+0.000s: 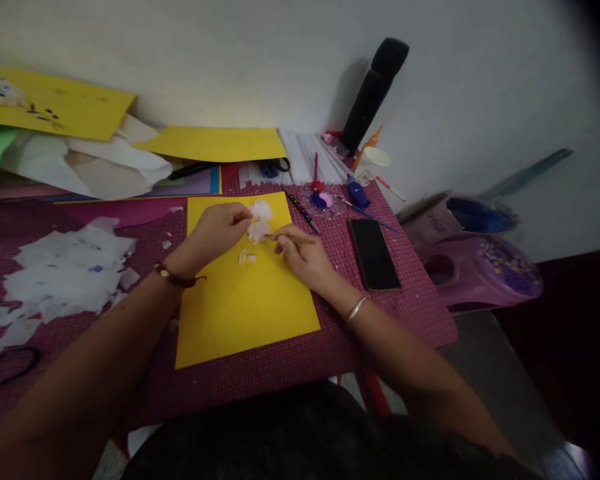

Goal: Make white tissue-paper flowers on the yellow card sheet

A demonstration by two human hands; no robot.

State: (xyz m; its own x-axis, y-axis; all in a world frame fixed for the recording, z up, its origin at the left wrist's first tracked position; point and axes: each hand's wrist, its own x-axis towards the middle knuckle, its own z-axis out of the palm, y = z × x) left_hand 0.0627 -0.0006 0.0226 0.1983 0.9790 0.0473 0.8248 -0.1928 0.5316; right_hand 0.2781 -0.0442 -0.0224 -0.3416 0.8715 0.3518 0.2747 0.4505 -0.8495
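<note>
I saw a soft, crumpled white paper lump (259,221) on the flat yellow sheet (240,300), near the sheet's far edge. My left hand (219,230) pinched it. My right hand (303,257) pinched its other side. A smooth black phone (373,253) lay by the desk's right edge.

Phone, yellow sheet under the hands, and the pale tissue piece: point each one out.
phone (374,253), head view, middle of its dark screen
yellow sheet (245,307), head view, bare part below the hands
tissue piece (259,222), head view, middle of the pale wad between the fingers
</note>
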